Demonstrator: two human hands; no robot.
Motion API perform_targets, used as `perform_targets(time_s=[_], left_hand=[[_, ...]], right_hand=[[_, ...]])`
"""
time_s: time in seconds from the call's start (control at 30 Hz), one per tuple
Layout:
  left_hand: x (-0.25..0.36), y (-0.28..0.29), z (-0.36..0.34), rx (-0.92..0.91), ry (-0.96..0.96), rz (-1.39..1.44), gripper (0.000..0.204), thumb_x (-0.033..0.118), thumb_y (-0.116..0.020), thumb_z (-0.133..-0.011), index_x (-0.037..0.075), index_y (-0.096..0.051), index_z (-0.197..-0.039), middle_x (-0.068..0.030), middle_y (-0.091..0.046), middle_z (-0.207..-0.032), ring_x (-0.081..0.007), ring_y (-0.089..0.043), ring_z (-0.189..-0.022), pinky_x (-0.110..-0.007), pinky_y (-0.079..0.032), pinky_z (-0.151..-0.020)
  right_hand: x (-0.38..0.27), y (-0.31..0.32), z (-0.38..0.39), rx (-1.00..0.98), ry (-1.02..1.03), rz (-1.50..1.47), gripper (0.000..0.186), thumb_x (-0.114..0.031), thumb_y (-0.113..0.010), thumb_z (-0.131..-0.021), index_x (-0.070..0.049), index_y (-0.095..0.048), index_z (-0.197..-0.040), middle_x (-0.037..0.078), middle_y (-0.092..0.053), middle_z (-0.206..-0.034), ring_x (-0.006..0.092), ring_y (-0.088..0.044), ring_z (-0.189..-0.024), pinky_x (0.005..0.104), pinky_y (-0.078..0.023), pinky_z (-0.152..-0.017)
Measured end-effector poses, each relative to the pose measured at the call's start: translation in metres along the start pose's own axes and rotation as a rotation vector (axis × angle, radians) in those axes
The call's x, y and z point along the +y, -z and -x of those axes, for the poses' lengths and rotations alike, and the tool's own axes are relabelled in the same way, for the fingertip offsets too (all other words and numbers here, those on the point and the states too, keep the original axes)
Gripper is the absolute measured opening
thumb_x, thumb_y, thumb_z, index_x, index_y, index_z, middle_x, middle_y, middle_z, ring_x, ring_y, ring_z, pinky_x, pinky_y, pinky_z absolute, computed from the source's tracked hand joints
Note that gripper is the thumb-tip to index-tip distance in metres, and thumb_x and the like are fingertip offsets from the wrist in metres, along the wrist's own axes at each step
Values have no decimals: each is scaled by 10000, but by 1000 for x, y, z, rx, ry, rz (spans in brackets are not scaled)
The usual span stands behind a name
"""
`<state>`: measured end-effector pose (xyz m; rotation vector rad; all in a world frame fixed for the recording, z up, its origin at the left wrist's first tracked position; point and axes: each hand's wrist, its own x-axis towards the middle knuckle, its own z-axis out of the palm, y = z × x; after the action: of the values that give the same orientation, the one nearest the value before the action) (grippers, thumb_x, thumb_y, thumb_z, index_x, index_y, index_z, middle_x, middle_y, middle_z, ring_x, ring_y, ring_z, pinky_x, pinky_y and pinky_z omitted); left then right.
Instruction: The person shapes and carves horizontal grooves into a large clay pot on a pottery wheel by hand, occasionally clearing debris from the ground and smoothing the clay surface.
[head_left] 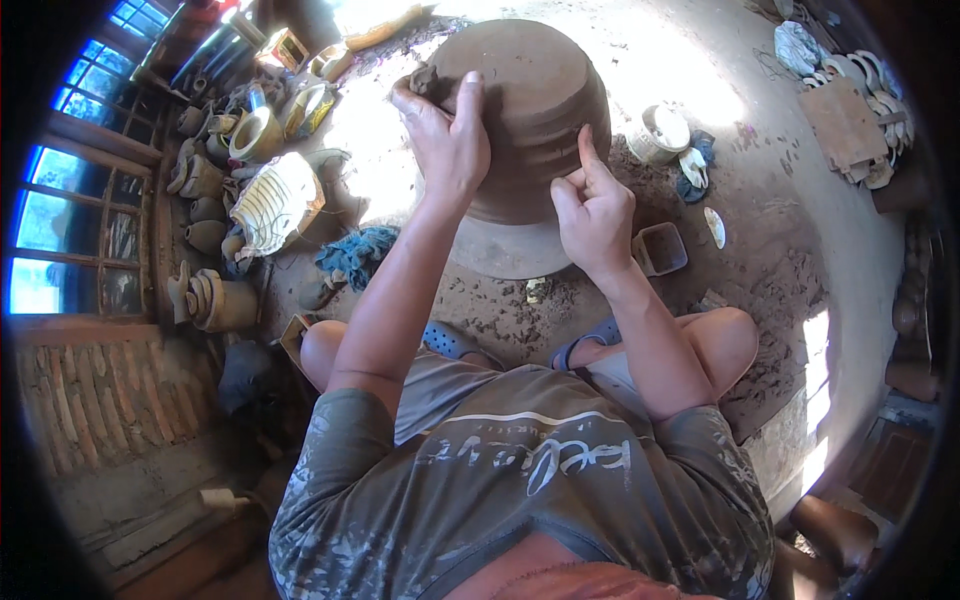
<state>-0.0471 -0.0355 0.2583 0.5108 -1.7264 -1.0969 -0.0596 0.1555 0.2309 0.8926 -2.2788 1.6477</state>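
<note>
A large round clay pot point(510, 70), brown and damp, stands with its flat, disc-like face up on a pale round wheel point(510, 250) in front of me. My left hand point(447, 140) is at its left side, thumb raised, the fingers closed around a small lump of clay point(424, 80) by the rim. Against the right wall of the pot rests the outstretched index finger of my right hand point(597, 210). The thumb of that hand is bent and its other fingers curl in; I see nothing held there.
Right of the wheel are a plastic tub point(660, 248), a clay-smeared bucket point(660, 134) and dark cloths point(697, 165). Clay scraps litter the floor. Pots point(255, 135), a ribbed pale piece point(278, 205) and a blue rag point(358, 256) lie left. Boards point(840, 120) lean at the right.
</note>
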Motion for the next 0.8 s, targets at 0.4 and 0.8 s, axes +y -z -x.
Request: perform_targets(time_s=[0.4,0.8], left_hand=[[8,-7,14,62,43,77,604,365,-565,-1072,-126,-379,-1371,-298,-538,-1243,-387,-545,-1183,-473,-413,-1065],[34,61,37,-273,-133,13,369,262,-392,-1156,-47,-594,-1176,-127,-656,-1036,-193,-595,-936,-339,-489,-869]], right_hand=[[-16,-20,21,12,109,84,677,-12,-655,-835,135,-501,-1478,126,-652,-653,235,-676,-574,347,-567,-620],[-42,5,18,68,298,-13,384,-99,-759,-916,-13,-718,-1288,127,-726,-974,287,-715,-802,387,-583,-724]])
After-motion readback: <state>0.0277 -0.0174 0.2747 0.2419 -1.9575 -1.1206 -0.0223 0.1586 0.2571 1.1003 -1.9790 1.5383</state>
